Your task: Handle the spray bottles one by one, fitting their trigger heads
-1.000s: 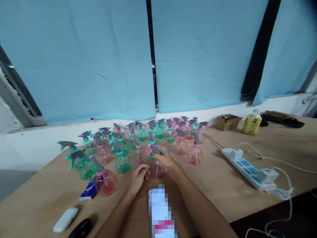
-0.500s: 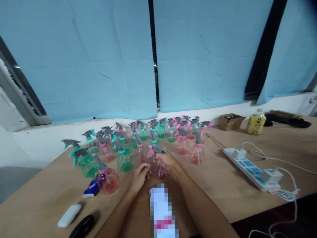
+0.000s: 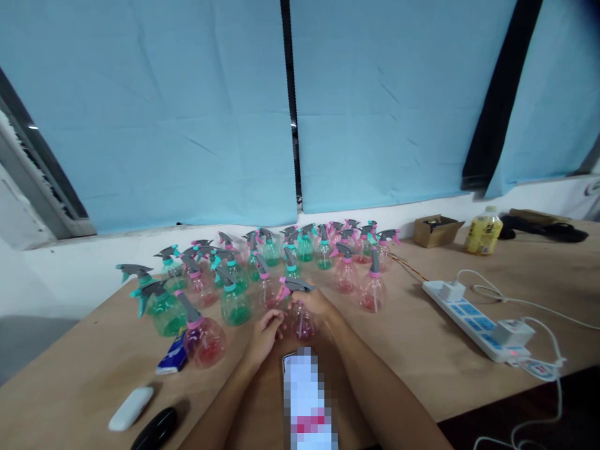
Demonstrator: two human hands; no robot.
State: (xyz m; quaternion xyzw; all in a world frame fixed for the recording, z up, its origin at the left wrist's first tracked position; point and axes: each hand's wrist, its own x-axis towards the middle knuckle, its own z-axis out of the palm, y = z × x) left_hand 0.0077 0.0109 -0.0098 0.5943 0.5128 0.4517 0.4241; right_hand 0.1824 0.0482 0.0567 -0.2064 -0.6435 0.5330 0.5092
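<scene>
A pink spray bottle point(image 3: 300, 322) with a grey trigger head stands on the wooden table point(image 3: 422, 350) just in front of me. My right hand point(image 3: 313, 303) is closed round its neck, under the trigger head. My left hand point(image 3: 265, 334) rests beside the bottle's left side, fingers curled, fingertips touching or nearly touching its body. Behind it stand several green and pink spray bottles point(image 3: 234, 303) in a loose cluster.
A phone point(image 3: 307, 400) lies between my forearms. A blue packet point(image 3: 172, 357), a white case point(image 3: 130, 407) and a black object point(image 3: 157, 428) lie at the left front. A white power strip point(image 3: 473, 320) with cables, a cardboard box point(image 3: 437, 230) and a yellow bottle point(image 3: 482, 231) are on the right.
The view shifted slightly. My right hand has kept its hold on the pink bottle, and my left hand has moved a little closer to it.
</scene>
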